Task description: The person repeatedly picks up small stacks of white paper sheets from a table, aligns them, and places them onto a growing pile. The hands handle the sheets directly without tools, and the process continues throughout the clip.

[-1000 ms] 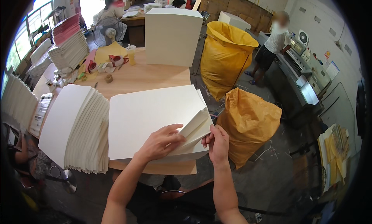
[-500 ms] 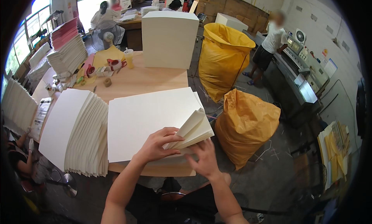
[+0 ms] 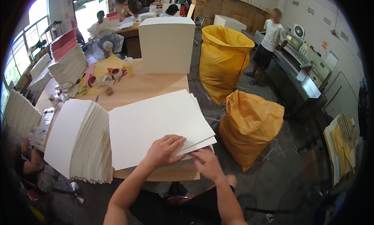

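A stack of large white sheets (image 3: 152, 120) lies on the table right in front of me. My left hand (image 3: 165, 150) rests palm down on the near edge of the top sheet, its fingers laid out over the paper. At the stack's near right corner is my right hand (image 3: 209, 162), slightly blurred. Its fingers reach to the edges of the sheets just under the raised top ones, with the thumb apart. The top sheets lie flat but sit a little askew over those below. Whether the right fingertips pinch a sheet is hidden.
A fanned pile of white sheets (image 3: 87, 143) stands to the left, a tall white block (image 3: 166, 46) at the back. Tape rolls (image 3: 109, 91) and a cup (image 3: 128, 65) lie beyond. Two yellow sacks (image 3: 251, 127) stand right of the table. A person (image 3: 272, 40) is at a machine; others sit around.
The near right corner of the top sheets was bent up in my left hand; it now lies flat beneath that hand. My right hand remains by the corner. The whole view has shifted slightly.
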